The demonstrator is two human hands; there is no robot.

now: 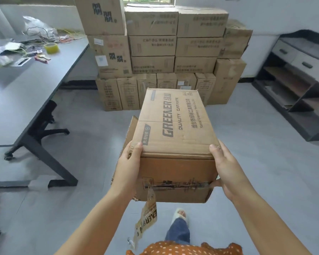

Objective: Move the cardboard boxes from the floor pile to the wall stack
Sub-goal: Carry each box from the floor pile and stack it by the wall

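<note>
I carry a long brown cardboard box [175, 129] printed GREENER, held off the floor in front of me. My left hand [129, 162] grips its near left corner and my right hand [226, 166] grips its near right corner, thumbs on top. A loose flap sticks out on the box's left side, and a torn strip of tape [145, 219] dangles from its near end. Straight ahead stands the wall stack of cardboard boxes [153, 45], several rows high, under a window. The floor pile is out of view.
A grey desk [31, 81] with cables, bags and a yellow tape roll [51, 48] runs along the left; an office chair base [50, 129] sits under it. A low dark cabinet with drawers [298, 70] stands on the right. Grey floor lies between. My foot [180, 216] is below the box.
</note>
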